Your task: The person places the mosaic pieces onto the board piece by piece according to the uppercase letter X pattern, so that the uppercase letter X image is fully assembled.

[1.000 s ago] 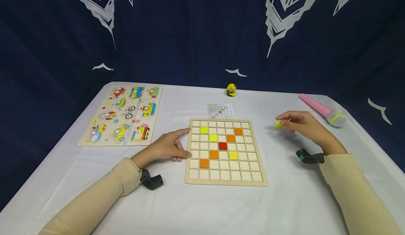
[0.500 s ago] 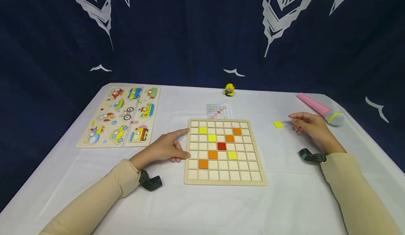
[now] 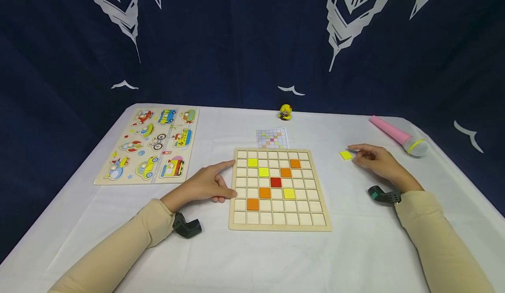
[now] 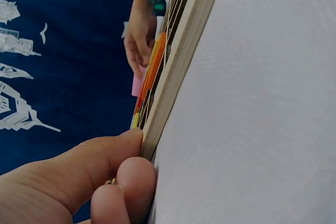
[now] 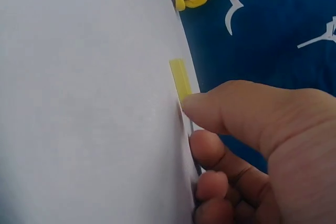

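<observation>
A square wooden grid board (image 3: 304,206) lies flat, with yellow, orange and red tiles in some of its cells. My left hand (image 3: 201,184) is at its left side, index finger stretched to the frame and thumb on the edge. In the left wrist view the thumb (image 4: 113,153) presses against the board's side. To the board's right, a loose yellow tile (image 3: 346,155) lies on the white cloth. My right hand (image 3: 375,161) is just beside it, fingers loosely bent. In the right wrist view the thumb tip overlaps the near end of the tile (image 5: 179,74).
Behind the board lies a small printed pattern card (image 3: 272,138). A yellow-haired figurine (image 3: 285,112) stands near the back edge. A pink toy microphone (image 3: 394,133) lies beyond my right hand. A vehicle picture puzzle board (image 3: 134,153) is at the left.
My right hand let go of the yellow tile and drew off to the right, then came back to the tile's side. The left hand has stayed on the board's edge.
</observation>
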A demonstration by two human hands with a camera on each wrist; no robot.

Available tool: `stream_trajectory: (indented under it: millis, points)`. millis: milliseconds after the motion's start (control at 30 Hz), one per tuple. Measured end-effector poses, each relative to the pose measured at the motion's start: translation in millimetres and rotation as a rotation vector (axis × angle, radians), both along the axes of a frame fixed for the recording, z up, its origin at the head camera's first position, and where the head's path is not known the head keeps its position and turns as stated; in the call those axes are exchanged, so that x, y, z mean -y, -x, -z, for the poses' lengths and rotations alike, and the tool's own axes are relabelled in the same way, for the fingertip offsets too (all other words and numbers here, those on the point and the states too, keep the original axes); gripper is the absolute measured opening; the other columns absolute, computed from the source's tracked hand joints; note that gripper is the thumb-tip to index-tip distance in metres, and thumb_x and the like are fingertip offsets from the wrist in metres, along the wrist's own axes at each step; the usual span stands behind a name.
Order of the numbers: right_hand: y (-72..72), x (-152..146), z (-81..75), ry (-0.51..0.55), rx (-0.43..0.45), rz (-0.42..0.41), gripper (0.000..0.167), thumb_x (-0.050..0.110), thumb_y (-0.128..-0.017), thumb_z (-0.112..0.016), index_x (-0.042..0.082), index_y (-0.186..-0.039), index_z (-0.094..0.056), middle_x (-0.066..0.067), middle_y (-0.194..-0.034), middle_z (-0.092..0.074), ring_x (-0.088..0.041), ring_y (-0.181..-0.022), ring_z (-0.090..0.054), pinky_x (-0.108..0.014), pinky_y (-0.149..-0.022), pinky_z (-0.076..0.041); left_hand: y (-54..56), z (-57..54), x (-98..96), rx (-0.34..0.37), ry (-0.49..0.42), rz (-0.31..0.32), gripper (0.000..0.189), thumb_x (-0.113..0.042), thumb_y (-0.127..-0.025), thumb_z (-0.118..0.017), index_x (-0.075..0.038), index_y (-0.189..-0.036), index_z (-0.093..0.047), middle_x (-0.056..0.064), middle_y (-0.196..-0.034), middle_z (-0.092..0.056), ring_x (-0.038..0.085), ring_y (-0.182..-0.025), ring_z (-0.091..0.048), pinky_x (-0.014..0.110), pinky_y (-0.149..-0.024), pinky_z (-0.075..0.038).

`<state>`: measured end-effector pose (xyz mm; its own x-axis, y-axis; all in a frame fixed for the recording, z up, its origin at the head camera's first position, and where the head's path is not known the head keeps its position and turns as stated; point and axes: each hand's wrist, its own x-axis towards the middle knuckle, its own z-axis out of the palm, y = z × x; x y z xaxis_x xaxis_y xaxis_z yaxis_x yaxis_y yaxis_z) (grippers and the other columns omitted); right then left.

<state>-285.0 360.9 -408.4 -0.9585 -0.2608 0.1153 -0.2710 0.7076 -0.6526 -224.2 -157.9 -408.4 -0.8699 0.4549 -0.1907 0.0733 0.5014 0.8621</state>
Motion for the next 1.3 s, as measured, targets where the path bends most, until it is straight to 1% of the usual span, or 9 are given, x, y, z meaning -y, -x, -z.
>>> stream_trajectory:
  millis: [133,233,367,500,633,867,1133,1233,1300]
  points:
    - [-0.2,5.1,-2.6,-0.096,-0.015,-0.006,0.037,0.01,-0.106,-0.069,-0.005,-0.14,-0.067,-0.01,-0.104,-0.063,-0.014,-0.088,-0.049,-0.024,-0.072,-0.041,0.1,0.2,0.1,-0.002,0.003,-0.002,0.101,-0.019,-0.087,-0.091,-0.004,-0.168,-0.034,0.006,-0.074,-0.072,0.013,-0.057,-0.064,0.027,-0.06,-0.055]
    - [-1.8,7.5,-4.4,-0.129,0.001,0.009,0.035,0.013,-0.106,-0.07,-0.005,-0.136,-0.07,-0.012,-0.107,-0.065,-0.016,-0.09,-0.05,-0.024,-0.074,-0.042,0.2,0.4,0.0,-0.002,0.004,-0.002,0.101,-0.019,-0.088,-0.091,-0.003,-0.168,-0.034,0.006,-0.074,-0.072,0.013,-0.057,-0.064,0.027,-0.06,-0.055]
    - [-3.8,10.9,-5.9,-0.108,0.051,0.019,0.036,0.014,-0.103,-0.075,-0.006,-0.132,-0.071,-0.012,-0.106,-0.066,-0.016,-0.088,-0.051,-0.023,-0.073,-0.043,-0.2,-0.1,-0.2,-0.004,0.007,0.0,0.1,-0.019,-0.088,-0.091,-0.003,-0.168,-0.034,0.006,-0.074,-0.072,0.013,-0.057,-0.063,0.027,-0.06,-0.055]
    - [-5.2,16.5,-6.6,-0.063,0.096,0.005,0.034,0.013,-0.099,-0.079,-0.006,-0.126,-0.073,-0.005,-0.098,-0.064,-0.014,-0.082,-0.05,-0.025,-0.069,-0.041,-0.5,-0.6,0.2,-0.005,0.012,0.0,0.101,-0.019,-0.088,-0.091,-0.004,-0.169,-0.033,0.005,-0.074,-0.072,0.013,-0.057,-0.064,0.027,-0.06,-0.056]
    - [-7.3,22.8,-6.8,-0.014,0.112,-0.039,0.03,0.009,-0.095,-0.082,-0.006,-0.12,-0.074,-0.002,-0.091,-0.061,-0.012,-0.075,-0.047,-0.026,-0.065,-0.039,-0.1,0.0,0.5,-0.004,0.008,0.0,0.101,-0.019,-0.088,-0.091,-0.003,-0.168,-0.033,0.005,-0.074,-0.072,0.013,-0.057,-0.064,0.027,-0.06,-0.056]
    - [-10.1,32.2,-6.0,0.046,0.117,-0.111,0.027,0.004,-0.09,-0.085,-0.006,-0.114,-0.075,-0.002,-0.091,-0.061,-0.009,-0.073,-0.047,-0.022,-0.064,-0.04,-0.3,-0.4,-0.1,-0.004,0.006,0.001,0.1,-0.019,-0.088,-0.091,-0.003,-0.168,-0.034,0.005,-0.074,-0.072,0.013,-0.057,-0.063,0.026,-0.06,-0.055]
    - [-11.3,43.0,-5.5,0.114,0.037,-0.268,0.019,-0.006,-0.088,-0.083,-0.005,-0.106,-0.078,0.003,-0.084,-0.062,-0.01,-0.07,-0.049,-0.023,-0.061,-0.04,-0.6,-0.9,0.2,0.002,0.004,0.001,0.1,-0.018,-0.088,-0.091,-0.003,-0.169,-0.033,0.006,-0.074,-0.072,0.013,-0.057,-0.063,0.026,-0.06,-0.055]
    - [-13.4,49.1,-9.4,0.145,0.061,-0.316,0.019,-0.008,-0.088,-0.081,-0.005,-0.107,-0.077,0.004,-0.083,-0.062,-0.01,-0.072,-0.052,-0.022,-0.062,-0.043,-0.3,-0.6,0.0,0.0,0.004,0.003,0.1,-0.018,-0.088,-0.091,-0.003,-0.169,-0.033,0.006,-0.074,-0.072,0.013,-0.057,-0.063,0.026,-0.06,-0.054]
    - [-15.6,54.5,-12.5,0.157,0.096,-0.34,0.019,-0.008,-0.089,-0.081,-0.005,-0.107,-0.077,0.003,-0.083,-0.062,-0.01,-0.073,-0.053,-0.022,-0.063,-0.044,-0.1,-0.5,-0.3,-0.002,0.007,0.003,0.1,-0.019,-0.088,-0.091,-0.003,-0.169,-0.033,0.006,-0.074,-0.072,0.013,-0.057,-0.063,0.026,-0.06,-0.054]
